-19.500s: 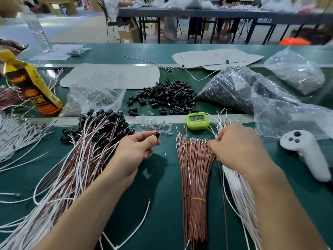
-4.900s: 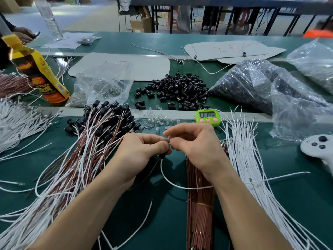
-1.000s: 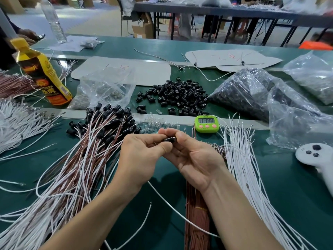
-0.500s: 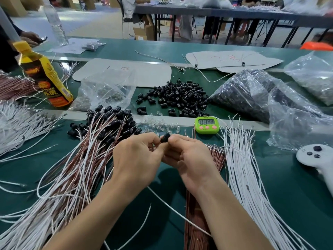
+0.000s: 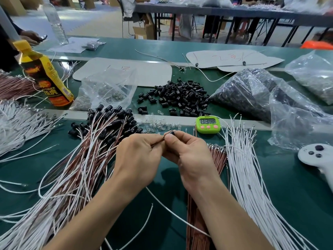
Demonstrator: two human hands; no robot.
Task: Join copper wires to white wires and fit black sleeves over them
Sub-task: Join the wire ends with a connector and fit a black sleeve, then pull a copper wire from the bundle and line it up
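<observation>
Black sleeve (image 5: 172, 132) now sits pinched by the right hand (image 5: 191, 157) above the table (image 5: 288, 186); the left hand (image 5: 138, 159) has slid back, pinching the wires (image 5: 159, 141) behind it. Seating looks nearly done.

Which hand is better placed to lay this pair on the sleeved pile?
Left, likely: the left hand pinches the wires and the sleeved pile lies on its side; the right hand pinches the black sleeve.
</observation>
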